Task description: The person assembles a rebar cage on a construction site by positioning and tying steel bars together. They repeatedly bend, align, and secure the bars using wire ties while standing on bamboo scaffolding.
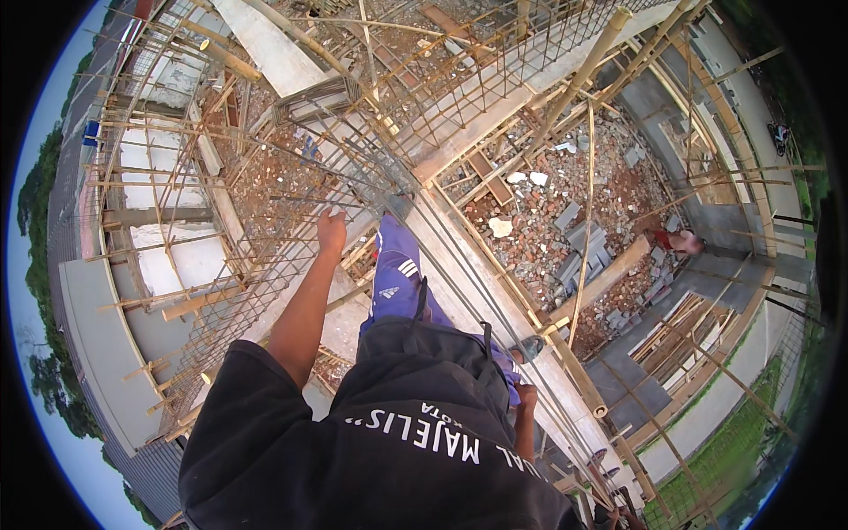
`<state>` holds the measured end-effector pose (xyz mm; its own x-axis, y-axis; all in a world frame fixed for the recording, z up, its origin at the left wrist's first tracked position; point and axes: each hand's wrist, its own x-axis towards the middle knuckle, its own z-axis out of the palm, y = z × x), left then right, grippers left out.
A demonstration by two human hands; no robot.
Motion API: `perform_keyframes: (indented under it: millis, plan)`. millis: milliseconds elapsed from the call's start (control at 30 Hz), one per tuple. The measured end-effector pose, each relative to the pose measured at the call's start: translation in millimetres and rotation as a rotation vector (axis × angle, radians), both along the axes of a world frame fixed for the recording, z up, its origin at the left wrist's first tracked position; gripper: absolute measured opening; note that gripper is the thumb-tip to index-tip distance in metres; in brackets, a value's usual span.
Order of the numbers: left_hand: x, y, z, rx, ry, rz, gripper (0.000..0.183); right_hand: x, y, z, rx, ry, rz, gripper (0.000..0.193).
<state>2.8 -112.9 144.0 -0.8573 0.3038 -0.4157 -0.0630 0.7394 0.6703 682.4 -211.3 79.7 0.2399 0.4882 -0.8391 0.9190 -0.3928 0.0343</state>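
My left hand (331,233) reaches forward over the thin steel bars beside the beam, its fingers curled in. Whether a bar lies within those fingers is hard to make out. Close to my right thigh is my right hand (526,397), partly hidden by my black shirt, and its fingers do not show clearly. Long steel reinforcing bars (459,287) run lengthwise along the pale boarded beam (458,258) under me. One shoe (399,205) is planted among the bars ahead, the other shoe (530,348) on the beam's right side. A bundle of rebar cages (322,95) lies beyond my left hand.
Bamboo poles (583,66) and a rebar cage (468,97) cross ahead. Below right, a pit holds brick rubble (565,203), grey blocks (585,247) and another person (680,241). More rebar mesh (212,353) and white panels (163,261) are at left. The beam's edges drop away.
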Motion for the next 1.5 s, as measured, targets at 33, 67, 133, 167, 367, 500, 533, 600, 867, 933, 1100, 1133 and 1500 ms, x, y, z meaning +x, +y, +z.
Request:
perform_keyframes:
  millis: [33,67,133,167,367,500,533,600,867,933,1100,1133,1500]
  plan:
    - [-6,-2,-1,-0.002,0.004,0.017,0.059,3,1,-1,0.014,0.026,0.020,0.047]
    - [-10,-2,-3,-0.006,0.058,0.029,0.058,4,3,2,0.047,0.084,0.016,0.045]
    - [-22,1,-2,0.077,0.091,0.036,0.057,10,3,15,0.106,0.197,0.010,0.042]
    - [-24,4,2,0.115,0.107,0.041,0.057,8,6,29,0.137,0.228,0.087,0.040]
    - [-51,49,43,0.083,0.143,0.006,0.061,17,4,58,0.293,0.372,0.335,0.029]
    - [-62,76,34,0.067,0.289,-0.099,0.061,32,0,46,0.303,0.311,0.424,0.019]
    - [-74,75,24,0.073,0.334,-0.098,0.059,30,2,44,0.294,0.302,0.460,0.019]
    - [-102,67,-4,0.078,0.430,-0.090,0.056,8,18,52,0.317,0.319,0.014,0.022]
    - [-61,100,16,0.207,0.093,0.137,0.056,-50,81,64,0.283,0.210,-0.156,0.034]
    - [-56,84,-15,0.112,0.137,0.197,0.061,-67,98,28,0.235,0.179,0.057,0.040]
    - [49,41,-73,-0.461,-0.245,-0.455,0.081,-133,149,-88,0.130,0.280,0.235,0.041]
    - [78,16,-83,-0.516,-0.260,-0.522,0.084,-161,160,-96,0.144,0.328,0.247,0.041]
    - [59,43,-204,-0.721,-0.224,-0.745,0.094,-307,200,-239,-0.049,0.394,0.223,0.069]
